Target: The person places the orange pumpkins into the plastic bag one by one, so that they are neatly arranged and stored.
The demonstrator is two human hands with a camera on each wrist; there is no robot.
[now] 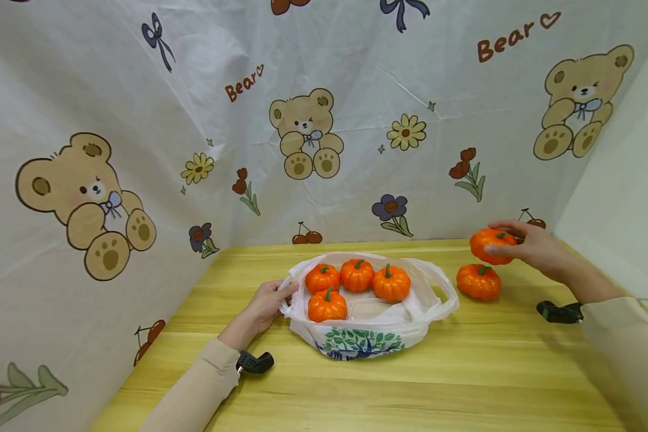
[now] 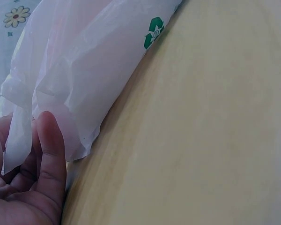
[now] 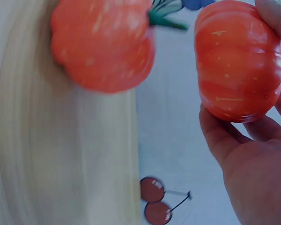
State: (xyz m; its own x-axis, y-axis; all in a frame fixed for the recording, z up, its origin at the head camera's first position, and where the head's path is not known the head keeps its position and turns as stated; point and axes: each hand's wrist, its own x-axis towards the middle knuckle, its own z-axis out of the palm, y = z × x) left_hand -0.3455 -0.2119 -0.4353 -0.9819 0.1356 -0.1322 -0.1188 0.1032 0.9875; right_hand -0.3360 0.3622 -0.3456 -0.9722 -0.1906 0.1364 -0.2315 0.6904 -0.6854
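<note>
A white plastic bag [image 1: 362,336] with a green and blue tree print stands opened on the table. Several small orange pumpkins [image 1: 391,284] with green stems lie inside it. My left hand [image 1: 264,306] pinches the bag's left handle; the left wrist view shows the handle [image 2: 18,126] between thumb and fingers. To the right of the bag, my right hand [image 1: 531,249] grips a pumpkin [image 3: 239,61] by its sides, raised off the table. Another pumpkin [image 1: 479,282] sits on the table just below and in front of the held one.
The wooden table [image 1: 356,390] ends at a back wall covered by a sheet [image 1: 356,216] printed with bears and flowers. The bag's right handle [image 1: 447,294] loops outward toward the loose pumpkin. Black wrist devices [image 1: 558,312] sit beside both sleeves.
</note>
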